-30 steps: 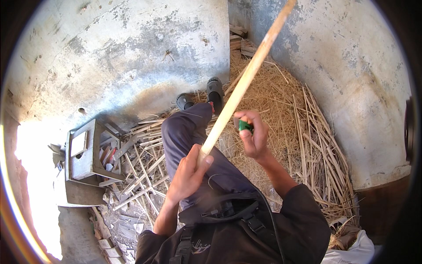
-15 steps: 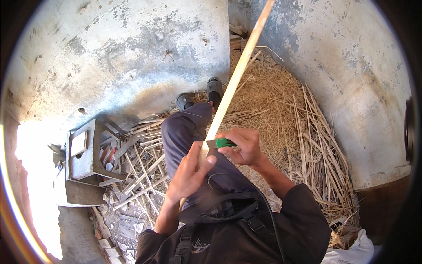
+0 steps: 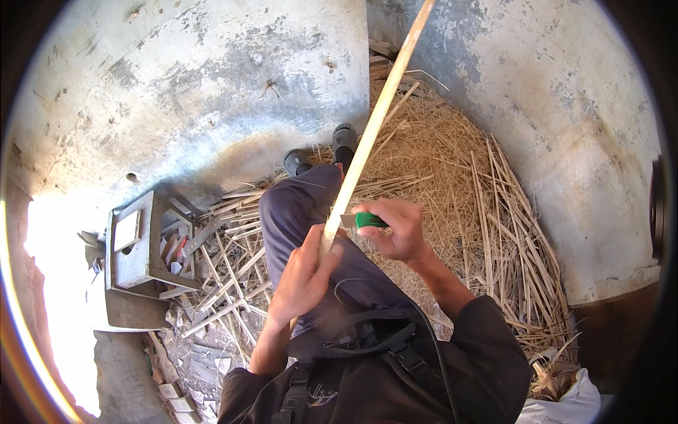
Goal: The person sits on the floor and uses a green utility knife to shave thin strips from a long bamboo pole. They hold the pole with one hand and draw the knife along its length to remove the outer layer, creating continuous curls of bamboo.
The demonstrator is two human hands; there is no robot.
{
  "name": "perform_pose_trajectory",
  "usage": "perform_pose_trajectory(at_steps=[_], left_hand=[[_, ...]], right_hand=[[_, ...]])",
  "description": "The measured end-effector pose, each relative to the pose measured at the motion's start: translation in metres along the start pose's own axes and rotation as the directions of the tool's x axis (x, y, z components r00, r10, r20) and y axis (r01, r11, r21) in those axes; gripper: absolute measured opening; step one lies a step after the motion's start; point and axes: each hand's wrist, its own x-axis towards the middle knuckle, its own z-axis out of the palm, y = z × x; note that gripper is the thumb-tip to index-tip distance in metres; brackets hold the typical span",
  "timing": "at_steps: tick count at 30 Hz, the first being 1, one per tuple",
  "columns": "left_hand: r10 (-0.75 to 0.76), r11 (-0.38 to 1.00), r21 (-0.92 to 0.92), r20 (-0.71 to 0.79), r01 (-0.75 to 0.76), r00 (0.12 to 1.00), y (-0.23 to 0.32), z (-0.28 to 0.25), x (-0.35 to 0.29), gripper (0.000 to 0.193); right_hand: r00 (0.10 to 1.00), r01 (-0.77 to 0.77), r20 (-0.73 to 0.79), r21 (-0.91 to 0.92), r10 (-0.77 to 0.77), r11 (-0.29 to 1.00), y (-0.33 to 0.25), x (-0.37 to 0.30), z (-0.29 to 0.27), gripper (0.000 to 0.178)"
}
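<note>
A long pale strip of split wood or cane (image 3: 374, 134) slants up and away from my lap, over my crossed leg. Near its lower end my left hand (image 3: 305, 277) is closed around it, thumb along its side. My right hand (image 3: 397, 230) grips a knife with a green handle (image 3: 369, 220). Its short, flat blade (image 3: 348, 220) points left and lies against or very near the strip's right edge, just above my left fingers. Whether the blade touches the strip I cannot tell.
Shavings (image 3: 431, 155) cover the floor ahead, with long thin strips (image 3: 505, 233) piled along the right wall. More strips lie crossed at the left, beside a small wooden stool or box (image 3: 134, 247). A white sack (image 3: 565, 403) is at the lower right.
My right hand and the knife have moved slightly up and right, away from my left thumb. The strip has tilted a little to the left at its far end.
</note>
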Motion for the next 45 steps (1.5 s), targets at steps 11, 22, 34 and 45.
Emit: perform_pose_trajectory(at_steps=[11,22,34,45], left_hand=[[0.013,0.999,0.053,-0.023,-0.012,1.0,0.008,0.0,-0.002,0.026],[0.425,0.831,0.364,0.073,-0.421,0.902,-0.005,0.0,-0.003,0.027],[0.497,0.482,0.78,0.132,-0.399,0.858,-0.01,0.001,-0.016,0.037],[0.211,0.817,0.533,0.079,-0.22,0.974,-0.003,0.015,-0.041,0.024]], right_hand=[[0.995,0.055,0.081,-0.038,-0.052,0.998,-0.012,-0.002,0.004,0.036],[0.994,0.069,0.088,-0.063,-0.064,0.996,-0.015,-0.001,0.003,0.038],[0.994,0.094,0.068,-0.218,-0.081,0.971,-0.018,0.004,0.0,0.039],[0.938,-0.291,-0.263,-0.235,0.227,0.927,0.087,-0.007,-0.053,0.038]])
